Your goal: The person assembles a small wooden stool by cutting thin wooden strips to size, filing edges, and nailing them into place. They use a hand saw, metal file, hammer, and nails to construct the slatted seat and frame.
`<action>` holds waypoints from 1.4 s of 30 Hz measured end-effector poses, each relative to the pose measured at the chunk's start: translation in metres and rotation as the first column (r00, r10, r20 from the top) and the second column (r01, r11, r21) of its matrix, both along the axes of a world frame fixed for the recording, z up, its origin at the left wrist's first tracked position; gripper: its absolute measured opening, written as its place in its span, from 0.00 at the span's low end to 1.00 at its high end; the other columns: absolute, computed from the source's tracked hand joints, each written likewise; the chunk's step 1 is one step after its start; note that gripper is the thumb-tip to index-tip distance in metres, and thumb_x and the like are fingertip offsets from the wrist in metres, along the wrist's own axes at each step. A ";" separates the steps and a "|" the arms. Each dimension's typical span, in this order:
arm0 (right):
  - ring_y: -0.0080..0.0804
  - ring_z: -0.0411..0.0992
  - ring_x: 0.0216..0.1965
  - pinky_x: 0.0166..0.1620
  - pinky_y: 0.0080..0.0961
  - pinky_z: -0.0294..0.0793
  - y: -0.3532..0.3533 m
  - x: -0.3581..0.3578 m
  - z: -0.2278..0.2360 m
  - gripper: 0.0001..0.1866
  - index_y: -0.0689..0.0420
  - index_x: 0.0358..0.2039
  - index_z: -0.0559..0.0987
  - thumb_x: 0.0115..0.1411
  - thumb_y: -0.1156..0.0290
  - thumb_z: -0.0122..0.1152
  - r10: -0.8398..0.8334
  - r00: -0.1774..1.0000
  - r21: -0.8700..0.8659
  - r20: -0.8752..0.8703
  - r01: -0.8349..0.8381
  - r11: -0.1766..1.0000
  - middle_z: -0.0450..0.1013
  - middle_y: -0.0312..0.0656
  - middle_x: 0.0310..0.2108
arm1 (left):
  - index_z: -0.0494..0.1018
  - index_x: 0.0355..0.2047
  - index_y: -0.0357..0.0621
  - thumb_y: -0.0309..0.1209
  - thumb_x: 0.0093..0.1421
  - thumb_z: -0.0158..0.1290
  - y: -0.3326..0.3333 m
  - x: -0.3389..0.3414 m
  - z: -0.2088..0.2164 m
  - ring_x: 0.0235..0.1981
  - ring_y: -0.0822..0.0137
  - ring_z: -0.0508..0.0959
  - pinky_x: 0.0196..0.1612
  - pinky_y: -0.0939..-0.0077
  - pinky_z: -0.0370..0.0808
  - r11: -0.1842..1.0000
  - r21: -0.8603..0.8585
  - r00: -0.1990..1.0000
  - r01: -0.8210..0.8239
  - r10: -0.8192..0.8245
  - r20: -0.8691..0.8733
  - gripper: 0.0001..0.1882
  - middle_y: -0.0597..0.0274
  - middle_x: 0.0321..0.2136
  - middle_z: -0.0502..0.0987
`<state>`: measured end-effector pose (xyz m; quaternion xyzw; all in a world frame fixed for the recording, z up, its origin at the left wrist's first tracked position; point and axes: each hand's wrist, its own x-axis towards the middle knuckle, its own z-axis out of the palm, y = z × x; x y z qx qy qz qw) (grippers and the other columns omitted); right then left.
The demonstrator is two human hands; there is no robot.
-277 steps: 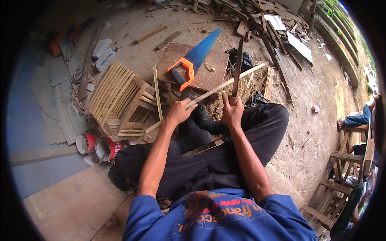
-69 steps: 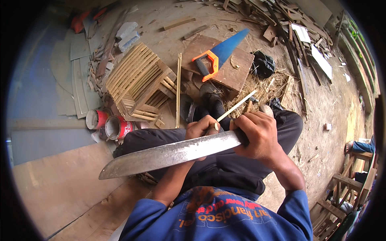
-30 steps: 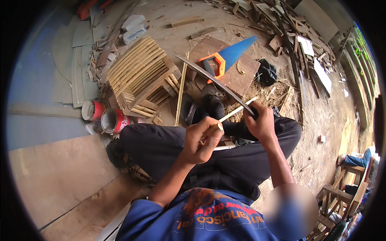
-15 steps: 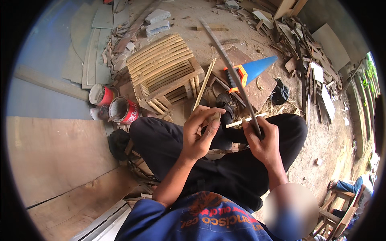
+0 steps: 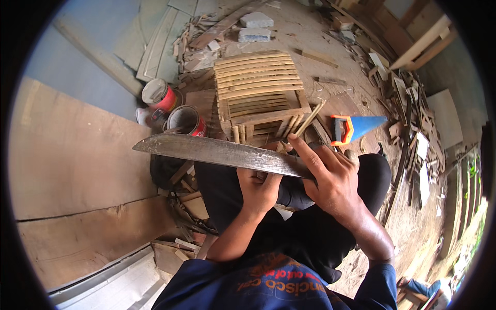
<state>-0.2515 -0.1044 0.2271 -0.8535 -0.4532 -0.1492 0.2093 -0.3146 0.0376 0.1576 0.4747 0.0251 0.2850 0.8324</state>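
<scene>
Blade swung back across my lap, flat and level, where half a second ago it stood on end over the stick.

My right hand is clamped round the handle of the long knife, index finger laid along its spine; the blade runs out to my left, above my knees; my left hand sits just under the blade, fingers curled shut, though what they grip I cannot tell, the steel hides it; a thin bamboo stick shows just beyond the blade, over the slatted wooden crate; I judge a fresh shaving stroke is being set up; red tins stand left of the crate, the blue saw lies right of it on the dirt floor.
</scene>
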 end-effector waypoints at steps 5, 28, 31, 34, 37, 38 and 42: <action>0.31 0.73 0.23 0.28 0.30 0.77 0.037 0.019 0.002 0.41 0.36 0.65 0.72 0.46 0.71 0.66 0.080 0.987 -0.038 0.141 -0.075 0.996 0.68 0.33 0.27 | 0.80 0.40 0.31 0.20 0.61 0.59 0.021 0.003 0.000 0.22 0.88 0.64 0.26 0.88 0.59 0.987 0.024 0.982 -0.159 0.161 -0.101 0.08 0.78 0.22 0.71; 0.45 0.80 0.36 0.36 0.39 0.81 0.107 0.062 -0.021 0.41 0.44 0.69 0.66 0.54 0.82 0.62 0.371 0.908 -0.021 -0.195 -0.382 0.924 0.79 0.49 0.39 | 0.79 0.42 0.35 0.31 0.68 0.58 0.070 -0.005 0.010 0.20 0.83 0.68 0.19 0.88 0.58 0.945 -0.215 0.936 -0.248 0.178 -0.303 0.10 0.68 0.27 0.75; 0.40 0.75 0.27 0.30 0.36 0.79 0.101 0.056 -0.039 0.45 0.42 0.69 0.66 0.49 0.81 0.64 0.398 0.915 -0.060 -0.058 -0.401 0.914 0.73 0.41 0.32 | 0.77 0.36 0.36 0.29 0.67 0.57 0.068 -0.009 0.003 0.20 0.82 0.68 0.20 0.88 0.59 0.956 -0.186 0.948 -0.226 0.172 -0.269 0.07 0.68 0.28 0.75; 0.33 0.70 0.21 0.25 0.33 0.76 0.100 0.064 -0.055 0.45 0.39 0.70 0.65 0.50 0.76 0.66 0.437 0.897 0.059 0.058 -0.440 0.896 0.64 0.35 0.25 | 0.78 0.37 0.36 0.29 0.67 0.57 0.062 -0.009 0.000 0.21 0.82 0.68 0.21 0.87 0.60 0.953 -0.199 0.948 -0.228 0.171 -0.269 0.07 0.67 0.29 0.75; 0.32 0.70 0.22 0.26 0.33 0.76 0.095 0.066 -0.059 0.45 0.39 0.70 0.65 0.49 0.76 0.66 0.443 0.896 0.053 0.020 -0.443 0.895 0.64 0.35 0.24 | 0.78 0.37 0.36 0.28 0.67 0.58 0.056 -0.007 -0.004 0.22 0.82 0.68 0.21 0.87 0.59 0.955 -0.180 0.942 -0.236 0.180 -0.282 0.07 0.67 0.29 0.75; 0.32 0.70 0.21 0.26 0.33 0.76 0.093 0.068 -0.061 0.45 0.39 0.70 0.65 0.49 0.76 0.66 0.444 0.896 0.060 0.016 -0.444 0.894 0.64 0.35 0.24 | 0.78 0.37 0.36 0.28 0.67 0.58 0.054 -0.005 -0.004 0.21 0.82 0.68 0.21 0.87 0.59 0.954 -0.172 0.937 -0.244 0.187 -0.295 0.07 0.68 0.28 0.75; 0.32 0.70 0.22 0.24 0.32 0.76 0.082 0.074 -0.063 0.46 0.39 0.70 0.65 0.49 0.75 0.66 0.440 0.898 0.064 -0.013 -0.439 0.896 0.64 0.35 0.24 | 0.78 0.38 0.36 0.26 0.67 0.57 0.047 -0.001 -0.005 0.20 0.80 0.67 0.20 0.86 0.58 0.965 -0.106 0.928 -0.241 0.197 -0.317 0.05 0.64 0.29 0.76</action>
